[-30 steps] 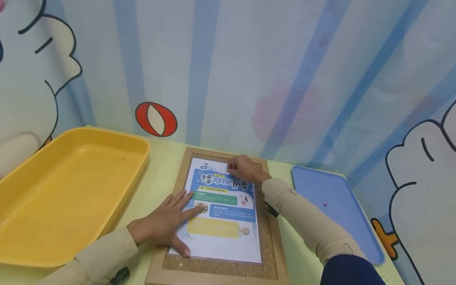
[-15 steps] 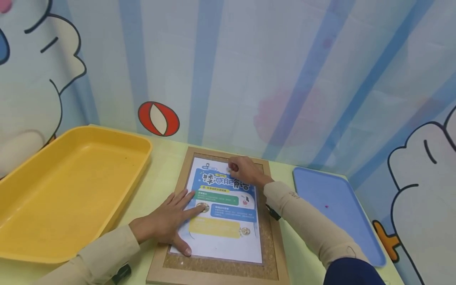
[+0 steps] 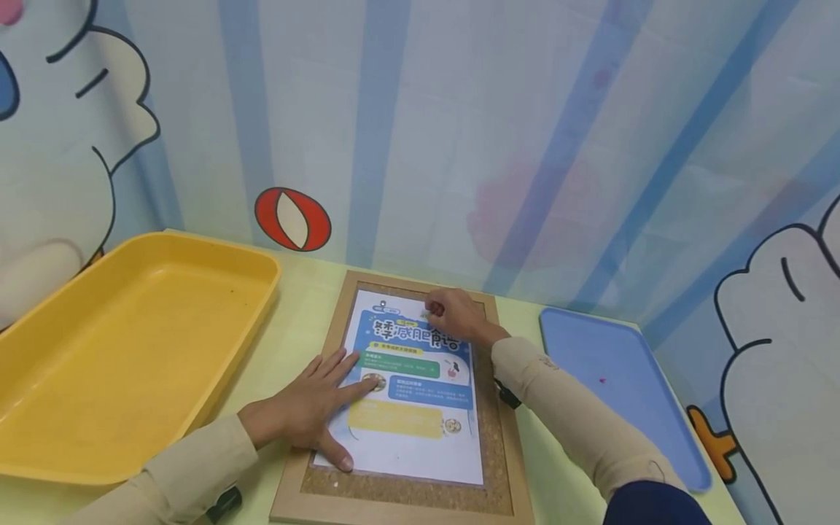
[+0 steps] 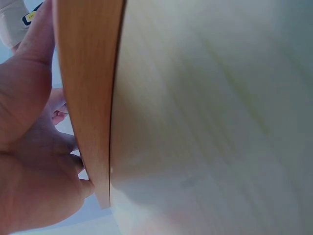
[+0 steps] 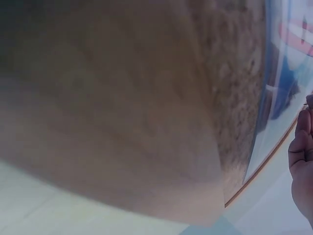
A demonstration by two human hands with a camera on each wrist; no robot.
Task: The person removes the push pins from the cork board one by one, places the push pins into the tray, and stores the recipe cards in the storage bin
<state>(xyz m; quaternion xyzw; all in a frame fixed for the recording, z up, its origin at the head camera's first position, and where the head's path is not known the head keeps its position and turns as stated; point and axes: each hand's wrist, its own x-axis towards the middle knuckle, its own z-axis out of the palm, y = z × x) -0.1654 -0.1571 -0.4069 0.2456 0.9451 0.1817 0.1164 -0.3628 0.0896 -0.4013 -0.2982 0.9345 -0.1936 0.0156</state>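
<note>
A printed poster [image 3: 413, 456] in a clear sleeve lies on a cork board [image 3: 394, 493] with a wooden frame [image 3: 284, 503]. My left hand [image 3: 308, 408] rests spread on the poster's left side, its thumb near the lower left corner. Near the poster's top right, my right hand [image 3: 456, 313] has curled fingers and pinches a small pushpin [image 5: 309, 102], mostly hidden by the fingers; a thin point shows in the right wrist view. A small pin head [image 3: 383, 303] shows at the poster's top left. In the left wrist view, the left hand [image 4: 34, 147] lies over the frame's edge.
A large yellow tray [image 3: 259, 321] stands left of the board. To the right is a shallow blue tray [image 3: 617, 430] with a tiny pink piece [image 3: 602, 380] in it. A printed curtain [image 3: 433, 146] hangs right behind the table.
My right hand has shifted slightly to the right along the poster's top. The left hand has stayed in place on the poster; the head view has shifted a little.
</note>
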